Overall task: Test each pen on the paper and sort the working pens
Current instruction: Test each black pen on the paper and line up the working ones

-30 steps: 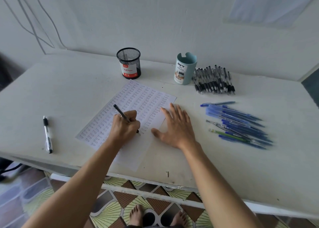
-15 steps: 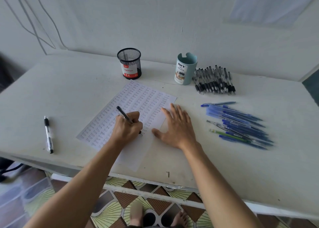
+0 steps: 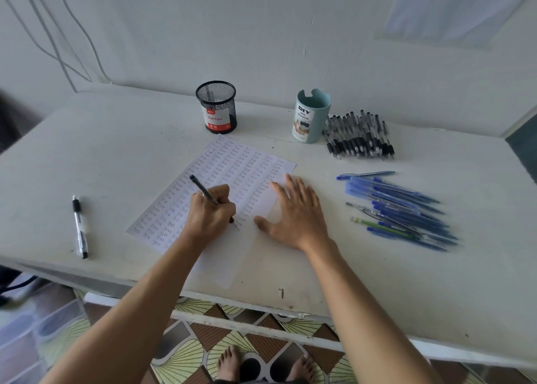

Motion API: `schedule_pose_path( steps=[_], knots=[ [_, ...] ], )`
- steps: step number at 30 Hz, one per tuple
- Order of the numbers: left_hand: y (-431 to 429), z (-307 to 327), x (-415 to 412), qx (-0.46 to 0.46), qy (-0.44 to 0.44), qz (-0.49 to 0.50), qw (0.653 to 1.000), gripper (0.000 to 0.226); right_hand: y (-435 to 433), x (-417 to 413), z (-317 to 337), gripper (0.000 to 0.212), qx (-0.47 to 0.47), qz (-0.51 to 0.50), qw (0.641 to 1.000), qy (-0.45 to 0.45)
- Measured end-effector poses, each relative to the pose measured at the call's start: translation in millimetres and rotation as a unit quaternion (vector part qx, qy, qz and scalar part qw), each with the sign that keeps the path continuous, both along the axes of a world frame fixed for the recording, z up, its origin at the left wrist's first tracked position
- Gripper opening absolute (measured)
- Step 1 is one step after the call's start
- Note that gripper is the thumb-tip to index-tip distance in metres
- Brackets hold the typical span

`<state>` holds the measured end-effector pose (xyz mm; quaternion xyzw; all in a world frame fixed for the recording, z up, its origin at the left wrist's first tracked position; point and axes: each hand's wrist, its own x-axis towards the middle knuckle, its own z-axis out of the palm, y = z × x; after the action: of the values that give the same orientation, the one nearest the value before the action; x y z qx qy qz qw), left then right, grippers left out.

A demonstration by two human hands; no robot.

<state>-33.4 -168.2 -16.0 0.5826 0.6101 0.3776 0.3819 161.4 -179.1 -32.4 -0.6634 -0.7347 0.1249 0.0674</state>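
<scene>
Pinching dark pen (image 3: 203, 190) in left hand (image 3: 209, 216), tip down on paper (image 3: 232, 162) for a test stroke; pressing right hand (image 3: 296, 215) flat, fingers straight, holding nothing, to steady it.

Left hand (image 3: 210, 212) pinches pen (image 3: 202, 189), fingers curled; right hand (image 3: 296, 215) flat, fingers spread.

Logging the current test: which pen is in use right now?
The dark pen gripped in the left hand, tip on the paper; the rest lie untouched on the table.
</scene>
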Motion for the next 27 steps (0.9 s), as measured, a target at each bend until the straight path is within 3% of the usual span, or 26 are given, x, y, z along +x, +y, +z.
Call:
schedule_pose_path(
  steps=[3, 7, 9, 18, 23, 27],
  knots=[
    [3, 3, -9, -0.01, -0.146, 0.025, 0.989, 0.034, 0, 1, 1, 0.092, -0.004, 0.008, 1.0, 0.001],
    [7, 7, -12, -0.02, -0.261, 0.034, 0.965, 0.009, -1, 1, 1, 0.097, 0.0, 0.006, 1.0, 0.005],
    [8, 6, -12, -0.033, -0.268, 0.038, 0.962, 0.032, -1, 1, 1, 0.097, 0.002, 0.006, 1.0, 0.006],
    [7, 7, -8, -0.005, -0.103, -0.014, 0.995, 0.05, -3, 0, 2, 0.102, 0.01, 0.003, 1.0, 0.009],
    [15, 10, -6, -0.061, -0.061, -0.036, 0.996, 0.036, -2, 0, 4, 0.101, 0.004, 0.0, 1.0, 0.01],
    [27, 11, 7, -0.118, 0.099, -0.053, 0.987, 0.027, -2, 1, 4, 0.093, -0.003, 0.002, 1.0, 0.013]
  ],
)
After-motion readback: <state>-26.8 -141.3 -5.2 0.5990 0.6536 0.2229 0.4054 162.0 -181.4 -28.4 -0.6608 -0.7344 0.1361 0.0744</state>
